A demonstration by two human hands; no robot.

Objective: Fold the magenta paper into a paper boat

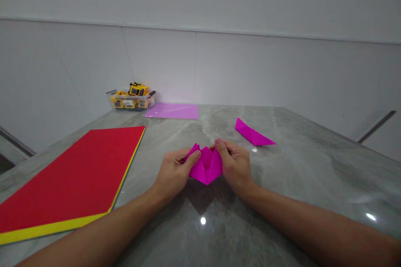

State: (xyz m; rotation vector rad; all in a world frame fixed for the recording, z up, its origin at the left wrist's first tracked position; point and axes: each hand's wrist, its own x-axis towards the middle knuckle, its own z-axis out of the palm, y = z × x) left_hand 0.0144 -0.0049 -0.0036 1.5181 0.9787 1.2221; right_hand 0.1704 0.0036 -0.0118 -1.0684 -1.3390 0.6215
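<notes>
While a red sheet stack (72,175) fills the lower left of the frame, the left hand (173,173) pinches one side of a folded magenta paper (206,166) at centre, thumb and fingers clamped on it. Just right, the right hand (234,162) grips the other side likewise. Farther right, another folded magenta piece (253,134) lies on the grey table (313,167).

Likely a home craft spot — marble table (300,167), coloured paper (78,175), toy truck (138,89).

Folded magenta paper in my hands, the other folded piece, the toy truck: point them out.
folded magenta paper (206,170), head view, lower middle fold
other folded piece (253,134), head view, its middle
toy truck (138,89), head view, yellow cab
</notes>
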